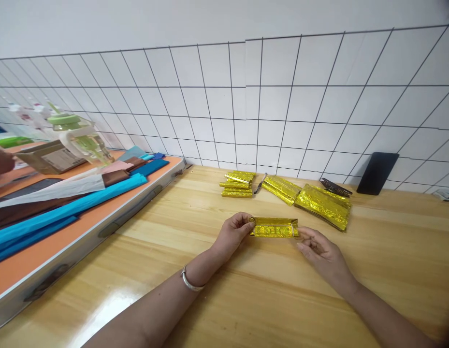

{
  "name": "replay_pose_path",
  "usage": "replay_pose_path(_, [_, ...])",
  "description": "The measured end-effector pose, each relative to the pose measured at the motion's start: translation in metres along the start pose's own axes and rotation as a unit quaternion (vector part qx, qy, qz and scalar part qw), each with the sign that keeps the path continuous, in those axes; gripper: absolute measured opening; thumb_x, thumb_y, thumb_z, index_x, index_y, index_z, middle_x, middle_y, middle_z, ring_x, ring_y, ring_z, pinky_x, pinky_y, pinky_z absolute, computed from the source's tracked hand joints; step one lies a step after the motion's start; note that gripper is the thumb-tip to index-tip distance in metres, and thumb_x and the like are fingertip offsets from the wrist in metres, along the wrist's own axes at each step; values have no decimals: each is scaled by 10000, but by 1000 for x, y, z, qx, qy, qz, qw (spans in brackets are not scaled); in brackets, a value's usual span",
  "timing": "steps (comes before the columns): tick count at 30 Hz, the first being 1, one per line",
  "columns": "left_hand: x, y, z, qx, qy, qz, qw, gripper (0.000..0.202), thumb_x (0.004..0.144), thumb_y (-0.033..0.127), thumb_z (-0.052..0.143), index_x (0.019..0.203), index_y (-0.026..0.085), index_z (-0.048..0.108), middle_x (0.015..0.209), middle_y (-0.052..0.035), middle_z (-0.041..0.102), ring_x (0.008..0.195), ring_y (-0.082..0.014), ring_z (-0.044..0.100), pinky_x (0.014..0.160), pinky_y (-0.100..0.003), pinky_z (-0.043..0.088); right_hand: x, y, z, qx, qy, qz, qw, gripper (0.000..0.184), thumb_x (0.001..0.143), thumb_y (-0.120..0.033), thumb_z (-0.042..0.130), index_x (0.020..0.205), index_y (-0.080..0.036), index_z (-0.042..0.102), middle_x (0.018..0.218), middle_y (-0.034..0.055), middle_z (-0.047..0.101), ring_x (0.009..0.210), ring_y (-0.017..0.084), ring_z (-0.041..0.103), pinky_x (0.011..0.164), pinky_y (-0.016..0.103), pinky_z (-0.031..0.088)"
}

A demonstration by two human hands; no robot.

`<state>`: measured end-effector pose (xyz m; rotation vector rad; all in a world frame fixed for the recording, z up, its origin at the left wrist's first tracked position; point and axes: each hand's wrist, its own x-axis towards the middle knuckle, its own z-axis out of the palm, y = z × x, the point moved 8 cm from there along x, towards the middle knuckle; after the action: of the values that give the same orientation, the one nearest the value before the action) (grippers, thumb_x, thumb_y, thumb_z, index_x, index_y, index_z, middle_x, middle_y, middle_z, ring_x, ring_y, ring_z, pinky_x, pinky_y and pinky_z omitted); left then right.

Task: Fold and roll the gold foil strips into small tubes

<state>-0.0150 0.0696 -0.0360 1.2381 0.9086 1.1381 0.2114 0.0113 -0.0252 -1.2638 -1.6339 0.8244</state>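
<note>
My left hand (pixel 237 231) pinches the left end of a folded gold foil paper (pixel 274 230) between thumb and fingers. The embossed paper forms a long, narrow shape with raised edges, held low over the wooden table. At its right end is my right hand (pixel 320 249), its thumb and fingers apart and lightly curled; whether a fingertip touches the paper is unclear. Beyond my hands lies a small pile of narrow folded gold pieces (pixel 237 186). To the right of that pile are flat gold foil sheets (pixel 324 207) and another gold stack (pixel 282 187), partly overlapping.
A pen (pixel 260 183) and a dark stapler-like object (pixel 336 187) lie by the gold stacks. One black phone (pixel 377 173) leans on the tiled wall. Left, an orange-topped case (pixel 97 212) bears coloured paper rolls (pixel 72 205), a bottle (pixel 84 137), a cardboard box (pixel 52 157); another person's hand (pixel 1 162) shows.
</note>
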Motion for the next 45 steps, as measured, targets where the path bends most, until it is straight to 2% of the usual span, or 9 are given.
replay_pose_path(3, [-2, 4, 4, -1, -15, 2, 1000, 178, 744, 290, 640, 787, 141, 552, 658, 32, 511, 602, -73, 449, 577, -192, 355, 0, -5, 2, -20, -12, -30, 999, 242, 823, -317, 568, 1046, -227, 595, 756, 9, 568, 646, 126, 511, 576, 239, 432])
replay_pose_path(8, [-4, 3, 7, 8, -26, 2, 1000, 196, 742, 302, 638, 830, 145, 559, 668, 33, 512, 597, -71, 456, 563, -188, 360, 3, -9, 0, -38, -4, -67, 997, 179, 831, -321, 547, 952, -230, 642, 912, 50, 625, 832, 180, 575, 711, 282, 463])
replay_pose_path(14, [0, -10, 2, 137, -23, 7, 990, 218, 738, 257, 614, 927, 165, 561, 732, 15, 561, 637, -97, 508, 594, -210, 404, 8, -6, 3, -201, -27, -100, 974, 125, 811, -296, 562, 846, -262, 678, 828, 34, 639, 824, 200, 559, 739, 333, 433])
replay_pose_path(17, [-3, 8, -5, 263, 29, 65, 962, 209, 741, 248, 613, 933, 177, 571, 807, -9, 578, 710, -123, 526, 650, -237, 423, 9, -5, 3, -244, -37, -93, 965, 119, 810, -295, 563, 818, -260, 676, 794, 30, 631, 816, 203, 544, 727, 337, 416])
replay_pose_path(20, [-16, 42, -2, 344, 70, 177, 919, 95, 792, 259, 570, 837, 176, 561, 818, -31, 570, 766, -142, 519, 724, -266, 424, 10, -4, 3, -256, -46, -78, 962, 126, 817, -301, 553, 797, -249, 666, 779, 30, 625, 810, 203, 538, 724, 336, 404])
replay_pose_path(22, [-23, 52, 13, 378, 5, 227, 897, 84, 815, 262, 548, 816, 180, 563, 822, -44, 576, 797, -153, 526, 749, -271, 423, 10, -4, 4, -257, -51, -75, 962, 130, 821, -303, 548, 795, -247, 661, 778, 27, 623, 809, 203, 537, 727, 335, 397])
replay_pose_path(25, [-27, 43, 33, 441, -109, 234, 860, 135, 794, 278, 579, 896, 191, 589, 895, -67, 593, 849, -181, 537, 761, -283, 422, 11, -3, 3, -256, -53, -77, 962, 126, 821, -307, 547, 806, -247, 658, 788, 27, 623, 815, 205, 535, 728, 335, 392])
replay_pose_path(28, [-24, 29, 37, 485, -145, 213, 836, 151, 778, 253, 589, 917, 195, 602, 900, -70, 597, 853, -193, 542, 749, -284, 419, 12, -2, 3, -252, -58, -77, 963, 129, 825, -308, 540, 806, -247, 651, 794, 27, 624, 814, 206, 535, 726, 335, 392])
replay_pose_path(45, [-13, 13, 30, 447, -165, 150, 866, 98, 776, 159, 564, 727, 193, 642, 758, -34, 603, 774, -158, 561, 706, -240, 413, 15, -2, 4, -242, -86, -84, 963, 168, 826, -339, 524, 782, -256, 663, 810, 33, 643, 805, 204, 553, 718, 338, 400])
